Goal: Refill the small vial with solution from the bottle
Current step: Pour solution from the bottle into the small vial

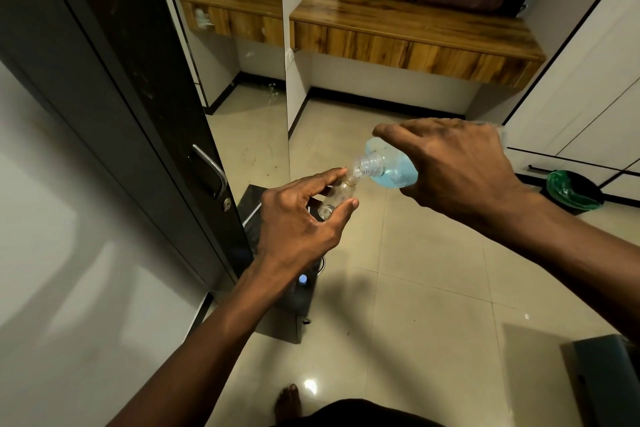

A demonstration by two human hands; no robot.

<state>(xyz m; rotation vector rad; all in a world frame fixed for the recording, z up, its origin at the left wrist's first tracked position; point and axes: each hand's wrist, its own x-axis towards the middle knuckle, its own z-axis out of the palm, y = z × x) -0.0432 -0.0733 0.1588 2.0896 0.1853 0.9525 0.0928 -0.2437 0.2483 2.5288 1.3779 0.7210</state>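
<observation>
My left hand (298,218) grips a small clear vial (337,196) between thumb and fingers, tilted with its open neck up and to the right. My right hand (453,163) holds a clear plastic bottle (388,168) tipped on its side, with light blue solution pooled in its shoulder. The bottle's uncapped threaded mouth touches the vial's neck. The vial looks nearly empty. Most of the bottle's body is hidden behind my right hand.
A dark cabinet door (145,87) with a metal handle stands at left. Below my left hand lies a black box (294,302) with a small blue cap (303,278) on it. A wooden shelf (415,35) spans the back wall. A green-lined bin (571,191) sits right.
</observation>
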